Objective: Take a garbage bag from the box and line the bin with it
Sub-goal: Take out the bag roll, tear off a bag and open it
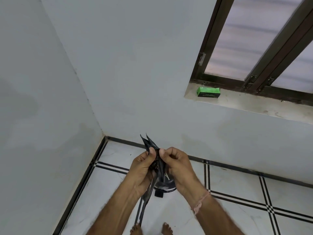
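Down at six o'clock, just above your bare feet [136, 229], your left hand [142, 170] and right hand [176, 165] meet thumb to thumb on the black garbage bag [152, 145]. Each pinches the folded film between thumb and curled fingers. The bag's pointed corners stick up toward twelve and a loose tail hangs past your left wrist. Directly beneath your hands stands the dark bin [167, 184], mostly hidden by them, while the green box [208, 91] rests on the window sill [245, 103] up at two o'clock. You look to be working the layers apart to find the mouth, though I cannot tell which end you hold. If it is the sealed end, no rubbing will open it. Thin film clings, so a hard sideways pull may tear it rather than part it, and the dangling tail could catch on the bin's front pedal [158, 194].
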`<action>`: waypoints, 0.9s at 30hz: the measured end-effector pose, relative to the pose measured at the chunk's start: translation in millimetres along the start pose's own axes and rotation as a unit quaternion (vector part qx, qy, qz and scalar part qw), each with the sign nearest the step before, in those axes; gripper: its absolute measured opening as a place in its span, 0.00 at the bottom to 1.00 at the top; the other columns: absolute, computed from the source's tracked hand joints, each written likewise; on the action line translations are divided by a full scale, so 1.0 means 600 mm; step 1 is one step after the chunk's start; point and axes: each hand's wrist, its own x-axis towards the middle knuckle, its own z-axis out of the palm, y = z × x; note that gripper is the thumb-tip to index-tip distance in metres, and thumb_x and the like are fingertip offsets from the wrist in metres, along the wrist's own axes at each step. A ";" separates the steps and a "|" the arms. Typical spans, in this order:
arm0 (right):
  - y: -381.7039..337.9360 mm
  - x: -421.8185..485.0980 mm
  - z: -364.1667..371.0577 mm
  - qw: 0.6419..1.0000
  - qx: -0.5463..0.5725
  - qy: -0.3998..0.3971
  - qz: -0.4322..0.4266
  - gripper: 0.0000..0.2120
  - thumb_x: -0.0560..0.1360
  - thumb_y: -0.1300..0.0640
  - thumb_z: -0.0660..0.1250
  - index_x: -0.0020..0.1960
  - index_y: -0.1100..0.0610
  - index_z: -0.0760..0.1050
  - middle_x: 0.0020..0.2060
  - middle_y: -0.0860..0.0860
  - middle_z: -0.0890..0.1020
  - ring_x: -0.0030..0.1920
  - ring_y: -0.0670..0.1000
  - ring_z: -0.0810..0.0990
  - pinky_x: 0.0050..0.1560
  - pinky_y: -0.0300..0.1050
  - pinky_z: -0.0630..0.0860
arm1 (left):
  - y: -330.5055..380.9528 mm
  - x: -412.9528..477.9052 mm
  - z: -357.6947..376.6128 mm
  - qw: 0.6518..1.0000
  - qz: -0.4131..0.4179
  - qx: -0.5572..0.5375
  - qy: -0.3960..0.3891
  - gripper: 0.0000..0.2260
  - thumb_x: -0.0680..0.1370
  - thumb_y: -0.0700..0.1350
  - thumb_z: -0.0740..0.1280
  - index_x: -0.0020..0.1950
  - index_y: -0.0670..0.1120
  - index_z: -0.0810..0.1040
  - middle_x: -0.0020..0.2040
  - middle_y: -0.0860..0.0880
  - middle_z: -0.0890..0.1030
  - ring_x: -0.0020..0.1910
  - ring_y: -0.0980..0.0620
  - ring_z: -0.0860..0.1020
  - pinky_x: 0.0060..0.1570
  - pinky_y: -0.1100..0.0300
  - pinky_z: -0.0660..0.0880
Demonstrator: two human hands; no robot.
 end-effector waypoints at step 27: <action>0.008 0.044 -0.094 0.961 0.054 -0.231 0.140 0.22 0.77 0.53 0.71 0.68 0.61 0.78 0.61 0.62 0.84 0.56 0.59 0.85 0.59 0.53 0.83 | 0.019 0.045 -0.158 0.985 -0.072 -0.142 0.061 0.24 0.80 0.61 0.65 0.47 0.42 0.89 0.49 0.44 0.89 0.47 0.45 0.89 0.43 0.47 0.87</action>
